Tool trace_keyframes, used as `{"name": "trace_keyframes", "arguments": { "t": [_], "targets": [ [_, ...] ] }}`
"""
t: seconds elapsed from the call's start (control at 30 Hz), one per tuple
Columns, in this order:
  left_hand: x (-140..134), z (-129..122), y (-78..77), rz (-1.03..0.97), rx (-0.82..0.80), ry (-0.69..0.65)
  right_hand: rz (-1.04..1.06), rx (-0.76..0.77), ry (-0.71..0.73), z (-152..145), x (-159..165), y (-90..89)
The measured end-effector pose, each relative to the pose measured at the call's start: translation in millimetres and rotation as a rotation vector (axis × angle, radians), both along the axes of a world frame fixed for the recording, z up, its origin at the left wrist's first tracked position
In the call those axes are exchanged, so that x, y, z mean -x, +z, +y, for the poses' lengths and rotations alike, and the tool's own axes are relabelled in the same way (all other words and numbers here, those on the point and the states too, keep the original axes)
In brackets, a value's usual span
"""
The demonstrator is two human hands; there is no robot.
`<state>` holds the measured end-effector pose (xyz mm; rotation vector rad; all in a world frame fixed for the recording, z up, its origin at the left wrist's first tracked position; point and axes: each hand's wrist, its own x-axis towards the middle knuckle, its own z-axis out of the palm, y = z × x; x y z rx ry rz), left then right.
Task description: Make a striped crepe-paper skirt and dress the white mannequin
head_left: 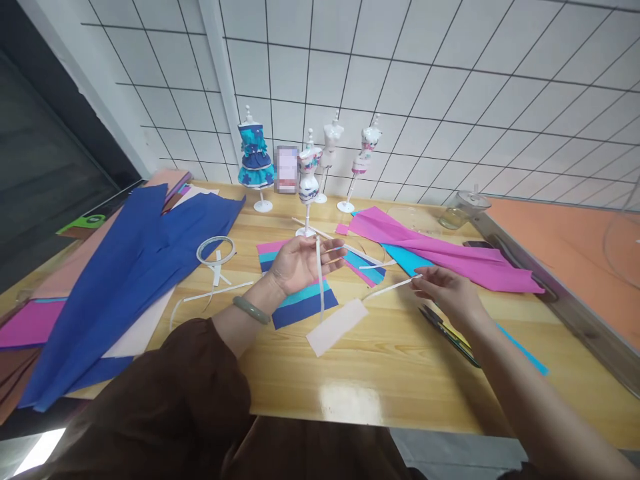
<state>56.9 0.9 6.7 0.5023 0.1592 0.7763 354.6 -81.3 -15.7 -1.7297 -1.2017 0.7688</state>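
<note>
Holding a narrow strip (390,288) by its end, a person's right hand (447,290) pinches thumb and fingertips together at two o'clock from a pale pink rectangle (337,327) on a wooden bench (390,387). At eleven o'clock, the left hand (300,263) is palm up with fingers spread, a white strip (321,287) hanging from the thumb tip over striped pieces (303,307); whether it is pinched or clinging cannot be told. The narrow strip's far end lies just beside the rectangle, contact unclear. Should either strip prove adhesive, as the white ring roll (216,251) at ten o'clock might suggest, a dip of the left hand could stick it to the stripes, and a sharp tug by the right could twist or tear the narrow one. A dark-and-yellow tool (450,337) at three o'clock, beside the right forearm, could be knocked by a careless sweep.
</note>
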Motion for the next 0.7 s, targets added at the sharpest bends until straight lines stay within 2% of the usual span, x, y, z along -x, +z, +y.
{"name": "trace_keyframes", "arguments": {
  "t": [0.13, 0.23, 0.43, 0.57, 0.7],
  "targets": [
    [16.3, 1.6, -0.9, 0.029, 0.032, 0.061, -0.108, 0.059, -0.012, 1.5, -3.8, -17.5],
    [11.6, -3.0, -5.9, 0.052, 0.069, 0.045, -0.184, 0.096, 0.002, 2.9, -3.5, -21.2],
    [-39.1, -24.2, -19.5, 0.219, 0.126, -0.154, -0.331, 0.156, 0.016, 6.3, -1.3, -17.2],
    [-68.9, -27.7, -28.7, 0.306, 0.127, -0.179, -0.366, 0.172, 0.02, 7.2, -2.2, -19.9],
    [-80.4, -24.0, -39.6, 0.387, 0.164, -0.19, -0.338, 0.192, 0.03, 6.2, -4.7, -20.9]
  ]
}}
